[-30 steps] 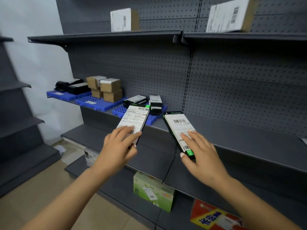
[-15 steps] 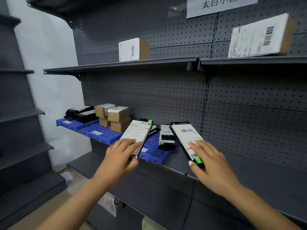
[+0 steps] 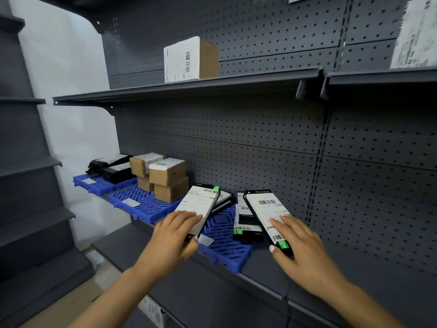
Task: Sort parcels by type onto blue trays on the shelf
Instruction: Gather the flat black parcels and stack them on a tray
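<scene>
Head view looks onto a dark grey shelf (image 3: 272,278) backed by pegboard. The left hand (image 3: 173,242) grasps a flat black box with a white shipping label (image 3: 197,209), fingers lying on the label and thumb underneath; the box is tilted, its far end over the left part of the nearest blue tray (image 3: 227,252). The right hand (image 3: 305,252) grasps a second flat black box (image 3: 268,215) the same way, fingers spread on its label and thumb at the green-marked near edge, holding it over the tray's right edge. On that tray, between the two held boxes, lie more flat black boxes (image 3: 247,223), stacked. The middle blue tray (image 3: 134,197) to the left carries brown cardboard boxes (image 3: 166,179), stacked two high near its back edge. The far-left blue tray (image 3: 94,184) carries black soft parcels (image 3: 111,166). On the upper shelf (image 3: 184,87) a cardboard box with a white label (image 3: 190,59) stands upright
</scene>
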A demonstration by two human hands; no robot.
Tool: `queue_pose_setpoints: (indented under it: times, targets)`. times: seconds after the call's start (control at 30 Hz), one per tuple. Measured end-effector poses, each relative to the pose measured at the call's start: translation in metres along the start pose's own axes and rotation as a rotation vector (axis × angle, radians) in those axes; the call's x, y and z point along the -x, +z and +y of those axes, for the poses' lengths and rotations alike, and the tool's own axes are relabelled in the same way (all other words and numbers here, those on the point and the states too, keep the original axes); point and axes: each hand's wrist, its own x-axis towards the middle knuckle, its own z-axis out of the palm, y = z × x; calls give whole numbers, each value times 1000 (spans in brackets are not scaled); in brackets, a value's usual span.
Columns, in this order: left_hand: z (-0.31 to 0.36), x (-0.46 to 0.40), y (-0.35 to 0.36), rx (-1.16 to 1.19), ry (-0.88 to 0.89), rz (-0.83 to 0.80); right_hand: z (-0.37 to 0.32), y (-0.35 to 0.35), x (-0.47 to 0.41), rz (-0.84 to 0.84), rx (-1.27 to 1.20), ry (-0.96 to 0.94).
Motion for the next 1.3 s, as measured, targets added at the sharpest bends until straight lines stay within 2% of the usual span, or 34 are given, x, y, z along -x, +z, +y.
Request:
queue_pose_setpoints:
  times: [0.2, 0.57, 0.83, 1.0, 1.1, 1.3]
  targets:
    - [-39, -32, 35, 67, 19, -52, -1, 28, -42, -1, 36, 36]
    - [-128, -115, 104, 199, 161, -225, -13, 78, -116, -12, 70, 274]
    - [-160, -149, 155, 230, 253, -379, -21, 103, -148, -8, 130, 379]
    - [-173, -151, 168, 269, 270, -400, -27, 114, -155, 34, 169, 393]
    - [-174, -147, 174, 273, 279, -333, -27, 121, -155, 109, 179, 401]
    - [-178, -147, 176, 301, 303, -294, -26, 125, -155, 124, 253, 414]
